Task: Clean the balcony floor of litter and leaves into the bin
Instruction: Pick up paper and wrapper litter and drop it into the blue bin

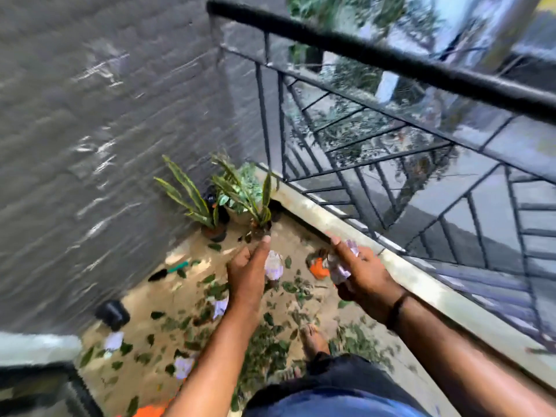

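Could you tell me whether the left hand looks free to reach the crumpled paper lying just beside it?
Probably yes: the left hand holds nothing, and the crumpled paper lies uncovered on the floor just beyond it, though lower down.

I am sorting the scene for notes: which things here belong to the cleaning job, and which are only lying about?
Job: crumpled paper held in right hand; paper scraps and leaves on floor.
Lying about: potted plants, black pot, trowel.

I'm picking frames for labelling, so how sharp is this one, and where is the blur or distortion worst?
Head view: motion blur streaks the wall and railing; wide-angle bending curves the railing; the left hand, right hand and crumpled paper are soft but readable.
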A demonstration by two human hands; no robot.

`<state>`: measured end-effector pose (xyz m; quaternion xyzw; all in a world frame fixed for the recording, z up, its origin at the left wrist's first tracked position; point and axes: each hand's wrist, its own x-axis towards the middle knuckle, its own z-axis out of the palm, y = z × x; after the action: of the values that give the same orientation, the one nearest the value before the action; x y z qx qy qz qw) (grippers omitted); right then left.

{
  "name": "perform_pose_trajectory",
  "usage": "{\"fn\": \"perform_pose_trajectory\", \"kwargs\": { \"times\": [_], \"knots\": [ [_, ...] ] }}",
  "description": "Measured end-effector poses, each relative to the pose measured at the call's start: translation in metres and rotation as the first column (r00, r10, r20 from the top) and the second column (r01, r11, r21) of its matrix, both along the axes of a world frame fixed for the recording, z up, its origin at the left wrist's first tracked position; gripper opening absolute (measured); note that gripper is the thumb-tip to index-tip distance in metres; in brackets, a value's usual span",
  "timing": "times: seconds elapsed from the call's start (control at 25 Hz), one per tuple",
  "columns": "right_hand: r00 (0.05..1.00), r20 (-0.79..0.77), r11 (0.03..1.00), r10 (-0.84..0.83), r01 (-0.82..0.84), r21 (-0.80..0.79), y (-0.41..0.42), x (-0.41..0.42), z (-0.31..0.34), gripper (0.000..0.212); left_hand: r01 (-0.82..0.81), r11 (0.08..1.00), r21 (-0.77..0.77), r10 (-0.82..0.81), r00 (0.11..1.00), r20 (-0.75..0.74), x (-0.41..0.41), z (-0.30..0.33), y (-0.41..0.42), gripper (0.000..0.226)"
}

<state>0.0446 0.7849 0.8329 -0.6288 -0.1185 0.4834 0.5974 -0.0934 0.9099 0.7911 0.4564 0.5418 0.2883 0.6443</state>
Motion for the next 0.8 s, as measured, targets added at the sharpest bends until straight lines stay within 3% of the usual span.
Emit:
{"fn": "perform_pose_trajectory", "kwargs": {
  "times": [0.08,0.2,0.32,0.48,0.64,0.72,0.8],
  "knots": [
    [0.996,-0.036,0.996,-0.083,0.082,-0.023,-0.036,-0.008,0.005,0.057,0.023,1.0,0.004,-0.023,1.0,0.001,0.01,-0.01,-0.018,0.087],
    [0.949,-0.058,0.951,-0.31,0.309,-0.032,-0.099,-0.01,0.008,0.042,0.164,0.983,-0.08,-0.157,0.984,0.083,0.045,-0.007,-0.065,0.056],
    [0.85,-0.016,0.85,-0.526,0.526,0.03,-0.165,-0.002,0.018,0.056,0.403,0.91,-0.095,-0.385,0.909,0.162,0.082,0.019,-0.126,0.045],
    [0.691,-0.167,0.682,-0.703,0.722,0.117,-0.242,0.0,0.035,0.044,0.609,0.788,-0.092,-0.581,0.784,0.217,0.113,0.044,-0.189,0.042],
    [0.519,-0.211,0.496,-0.828,0.854,0.157,-0.334,0.002,0.039,0.038,0.789,0.607,-0.097,-0.757,0.611,0.234,0.15,0.063,-0.274,0.018],
    [0.427,-0.268,0.375,-0.864,0.9,0.224,-0.401,0.001,0.038,0.036,0.875,0.468,-0.123,-0.821,0.482,0.304,0.169,0.074,-0.346,0.006],
    [0.337,-0.339,0.25,-0.878,0.928,0.276,-0.477,-0.006,0.034,0.038,0.941,0.316,-0.124,-0.877,0.339,0.341,0.181,0.083,-0.428,0.01]
  ]
}}
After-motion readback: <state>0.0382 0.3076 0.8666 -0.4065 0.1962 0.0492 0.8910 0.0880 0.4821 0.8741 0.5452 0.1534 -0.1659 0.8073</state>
